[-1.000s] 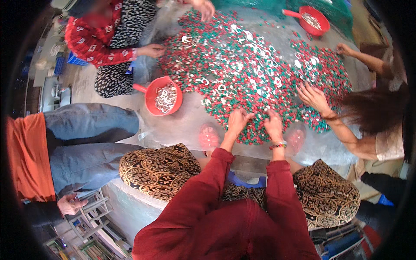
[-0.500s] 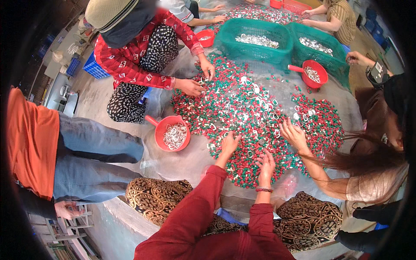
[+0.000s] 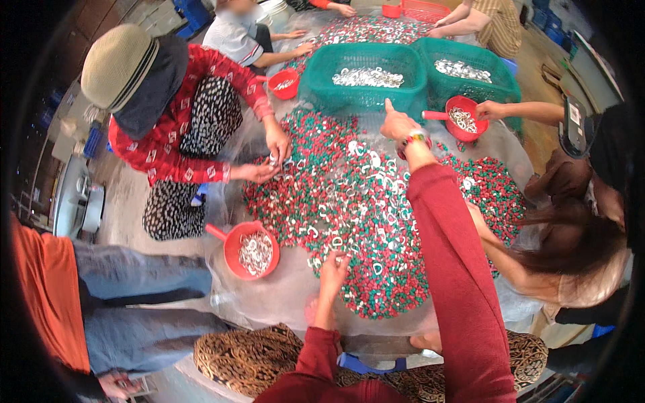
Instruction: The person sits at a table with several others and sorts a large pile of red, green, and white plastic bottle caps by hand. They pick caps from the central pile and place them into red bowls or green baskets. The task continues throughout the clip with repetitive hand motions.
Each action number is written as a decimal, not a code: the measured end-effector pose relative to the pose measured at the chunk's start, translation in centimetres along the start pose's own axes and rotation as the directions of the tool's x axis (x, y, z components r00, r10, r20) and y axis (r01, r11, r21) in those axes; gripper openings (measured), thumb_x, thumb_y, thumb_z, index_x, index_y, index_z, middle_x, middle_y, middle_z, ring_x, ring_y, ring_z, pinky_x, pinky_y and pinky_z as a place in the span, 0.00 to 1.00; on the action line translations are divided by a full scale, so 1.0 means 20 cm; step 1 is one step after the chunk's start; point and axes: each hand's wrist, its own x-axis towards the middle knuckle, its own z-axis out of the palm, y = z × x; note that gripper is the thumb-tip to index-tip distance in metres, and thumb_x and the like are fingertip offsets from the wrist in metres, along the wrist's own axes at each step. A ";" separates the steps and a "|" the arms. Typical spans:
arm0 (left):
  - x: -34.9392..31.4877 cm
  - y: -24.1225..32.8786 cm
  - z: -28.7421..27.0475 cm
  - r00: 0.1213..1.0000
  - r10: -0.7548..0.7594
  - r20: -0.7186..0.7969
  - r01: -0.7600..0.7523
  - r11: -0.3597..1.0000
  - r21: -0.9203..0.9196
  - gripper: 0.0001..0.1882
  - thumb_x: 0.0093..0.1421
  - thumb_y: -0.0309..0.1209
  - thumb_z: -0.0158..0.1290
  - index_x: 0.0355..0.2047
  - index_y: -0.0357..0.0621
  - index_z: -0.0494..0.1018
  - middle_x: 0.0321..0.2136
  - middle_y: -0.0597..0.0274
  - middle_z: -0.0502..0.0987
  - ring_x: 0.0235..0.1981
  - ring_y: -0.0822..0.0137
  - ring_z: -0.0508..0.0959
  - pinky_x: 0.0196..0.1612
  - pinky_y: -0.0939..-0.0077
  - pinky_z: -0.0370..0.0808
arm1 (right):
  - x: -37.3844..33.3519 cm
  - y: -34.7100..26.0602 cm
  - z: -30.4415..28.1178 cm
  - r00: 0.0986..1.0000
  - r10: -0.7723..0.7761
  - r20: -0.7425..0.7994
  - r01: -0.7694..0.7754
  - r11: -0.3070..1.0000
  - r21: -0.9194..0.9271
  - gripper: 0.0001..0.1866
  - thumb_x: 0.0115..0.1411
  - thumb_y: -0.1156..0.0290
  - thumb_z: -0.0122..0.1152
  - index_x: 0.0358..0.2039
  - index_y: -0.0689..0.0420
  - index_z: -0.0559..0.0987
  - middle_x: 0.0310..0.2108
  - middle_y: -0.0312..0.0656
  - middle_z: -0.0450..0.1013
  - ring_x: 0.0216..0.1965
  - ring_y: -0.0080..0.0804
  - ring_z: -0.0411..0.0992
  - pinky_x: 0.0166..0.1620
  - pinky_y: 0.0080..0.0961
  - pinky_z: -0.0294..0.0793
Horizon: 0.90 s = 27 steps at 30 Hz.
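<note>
My left hand (image 3: 333, 269) is low over the near left edge of a spread pile of small red, green and white pieces (image 3: 376, 289). Its fingertips are pinched together, and what they hold is too small to make out. White rings (image 3: 377, 269) lie scattered on the pile. My right hand (image 3: 401, 127), with a beaded bracelet at the wrist, reaches far forward above the pile. Its index finger points at the green mesh basket (image 3: 363, 94), which holds white rings; the other fingers are curled, and nothing shows in them.
A red scoop of rings (image 3: 232, 252) stands on the left of the sheet, and another red scoop (image 3: 453, 131) on the right with a person's hand at it. A second green basket (image 3: 504, 87) is beside the first. Co-workers sit around; one in red (image 3: 222, 171) handles pieces at left.
My right hand has lifted from the pile and stretched forward, index finger out. My left hand has drawn slightly back. The view has shifted, and a person's hand at right now reaches the red scoop.
</note>
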 end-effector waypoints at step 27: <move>-0.05 0.14 -0.04 0.839 0.328 0.434 0.507 -0.180 -0.843 0.33 0.61 0.60 0.30 0.64 0.64 0.49 0.60 0.51 0.58 0.60 0.48 0.60 0.57 0.51 0.64 | -1.05 0.59 0.92 0.898 -0.243 0.366 -0.421 -0.240 0.875 0.32 0.64 0.46 0.40 0.59 0.59 0.63 0.47 0.45 0.70 0.47 0.33 0.69 0.50 0.33 0.69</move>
